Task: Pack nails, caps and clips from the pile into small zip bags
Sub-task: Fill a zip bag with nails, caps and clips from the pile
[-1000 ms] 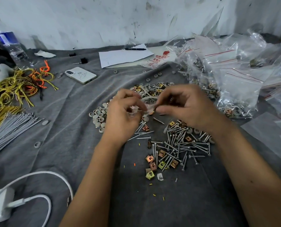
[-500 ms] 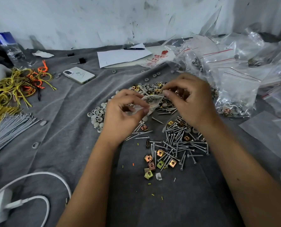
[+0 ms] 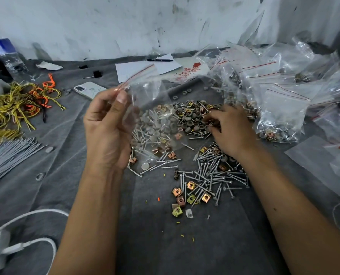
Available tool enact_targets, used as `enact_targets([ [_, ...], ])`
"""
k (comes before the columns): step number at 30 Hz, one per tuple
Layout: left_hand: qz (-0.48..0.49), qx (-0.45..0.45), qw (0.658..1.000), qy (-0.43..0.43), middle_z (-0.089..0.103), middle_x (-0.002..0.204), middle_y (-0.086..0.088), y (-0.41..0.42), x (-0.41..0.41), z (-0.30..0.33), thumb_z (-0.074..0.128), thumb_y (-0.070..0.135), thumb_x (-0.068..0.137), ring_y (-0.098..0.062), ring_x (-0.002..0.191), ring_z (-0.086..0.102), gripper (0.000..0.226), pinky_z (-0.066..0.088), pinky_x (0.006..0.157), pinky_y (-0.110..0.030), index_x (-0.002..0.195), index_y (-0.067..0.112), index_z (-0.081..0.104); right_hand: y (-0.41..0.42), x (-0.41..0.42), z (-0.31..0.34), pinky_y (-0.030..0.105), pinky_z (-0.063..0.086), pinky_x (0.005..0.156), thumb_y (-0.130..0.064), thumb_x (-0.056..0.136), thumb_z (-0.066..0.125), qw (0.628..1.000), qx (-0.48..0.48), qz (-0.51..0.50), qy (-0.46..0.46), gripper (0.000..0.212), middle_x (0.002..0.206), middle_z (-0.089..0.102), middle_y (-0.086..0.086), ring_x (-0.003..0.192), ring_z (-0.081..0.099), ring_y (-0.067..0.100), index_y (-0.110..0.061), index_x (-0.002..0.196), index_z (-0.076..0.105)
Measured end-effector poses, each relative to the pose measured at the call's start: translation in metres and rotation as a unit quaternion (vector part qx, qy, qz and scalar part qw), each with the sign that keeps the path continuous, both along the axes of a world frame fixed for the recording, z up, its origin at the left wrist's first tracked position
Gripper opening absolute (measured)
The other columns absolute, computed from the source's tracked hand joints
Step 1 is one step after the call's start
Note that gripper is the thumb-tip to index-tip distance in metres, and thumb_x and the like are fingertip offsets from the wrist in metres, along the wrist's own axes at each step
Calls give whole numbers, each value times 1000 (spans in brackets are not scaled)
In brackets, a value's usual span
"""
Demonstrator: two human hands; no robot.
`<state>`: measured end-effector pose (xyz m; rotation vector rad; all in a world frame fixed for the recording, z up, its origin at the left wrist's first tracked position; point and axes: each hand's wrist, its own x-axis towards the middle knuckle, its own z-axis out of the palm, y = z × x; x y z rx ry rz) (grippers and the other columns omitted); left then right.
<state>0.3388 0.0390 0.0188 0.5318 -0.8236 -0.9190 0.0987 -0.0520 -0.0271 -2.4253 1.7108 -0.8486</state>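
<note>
Item 1, small zip bag (image 3: 145, 90): clear, red strip along its mouth, held up off the cloth; I see my left hand (image 3: 105, 126) pinching its upper left corner between thumb and curled fingers, the bag hanging to the right of that grip.

Item 2, pile (image 3: 187, 120): grey caps, nails and brass-coloured clips, lying below and to the right of the pinch, partly seen through the bag.

Item 3, my right hand (image 3: 227, 130): palm down on the pile's right side, fingers curled into the pieces; whether they pinch anything I cannot tell.

Item 4, loose nails (image 3: 214, 175) and square clips (image 3: 185, 197): spread nearer to me than the right hand's grip.

Item 5, filled bags (image 3: 274, 96): heaped beyond and right of the right hand.

Item 6, grey cloth (image 3: 145, 245): under everything.

Item 7, phone (image 3: 89, 89): just left of the pinched corner, beyond it.

Item 8, yellow and orange wires (image 3: 22, 102): well left of the left hand.
</note>
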Motion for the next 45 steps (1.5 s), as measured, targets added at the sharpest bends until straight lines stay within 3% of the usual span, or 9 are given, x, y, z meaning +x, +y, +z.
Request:
enact_targets([
  [3,10,31,999,18,70,92,-4,-2,-2,-1,66,0,88,-20,94,62,22,59,74,-29,79,17,77,-1,7,-5,43,42,102,-24,94,72,998,13,51,32,34,123,57,4,128,37,29,-29,127,71],
  [16,133,183,971,81,70,92,-3,-16,7,-18,60,7,103,-10,76,67,11,59,72,-22,92,7,65,3,14,-5,43,38,108,-28,93,72,998,12,48,24,15,110,64,2,123,46,27,-18,103,65],
  [20,205,228,949,-75,68,93,-15,-16,14,-26,59,24,105,-16,61,64,28,54,55,-28,81,15,70,7,13,-1,34,56,83,-13,90,76,993,14,73,-96,18,94,67,-6,88,64,11,-16,103,63],
  [25,340,177,906,-181,68,74,0,-14,14,-25,61,24,101,-26,65,59,29,51,57,-36,73,23,70,8,14,-2,15,50,69,-9,89,77,985,1,94,-148,14,82,62,-18,76,59,-3,-18,99,71],
  [29,511,5,782,-356,59,77,-4,-6,12,-22,66,28,102,-21,69,55,25,45,60,-34,80,17,62,7,16,-3,4,45,68,-11,90,77,977,9,88,-195,17,86,67,-13,78,61,-4,-16,105,74],
  [32,426,-22,739,-521,58,82,-2,-5,-15,-25,72,31,98,-15,70,52,30,38,65,-21,78,10,69,9,17,0,9,51,72,-15,88,79,958,32,93,-269,16,87,71,-12,80,65,0,-20,103,76],
  [36,241,73,759,-600,61,65,-4,-7,-43,-38,47,44,107,-21,62,55,53,42,60,-40,77,8,72,12,14,8,26,59,82,-11,88,79,926,70,140,-343,20,93,77,-8,88,72,8,-26,102,78],
  [39,155,161,786,-576,70,68,-1,-10,-44,-45,58,30,102,-20,64,62,30,47,60,-35,86,15,78,14,13,11,26,60,84,-7,84,82,920,95,190,-330,22,93,77,-5,90,73,9,-21,100,78],
  [45,27,272,883,-381,77,75,-12,-12,-42,-43,58,18,104,-21,59,72,30,54,56,-28,87,8,81,15,14,7,25,60,75,-10,84,83,936,169,231,-206,19,91,76,-8,82,73,7,-23,94,75],
])
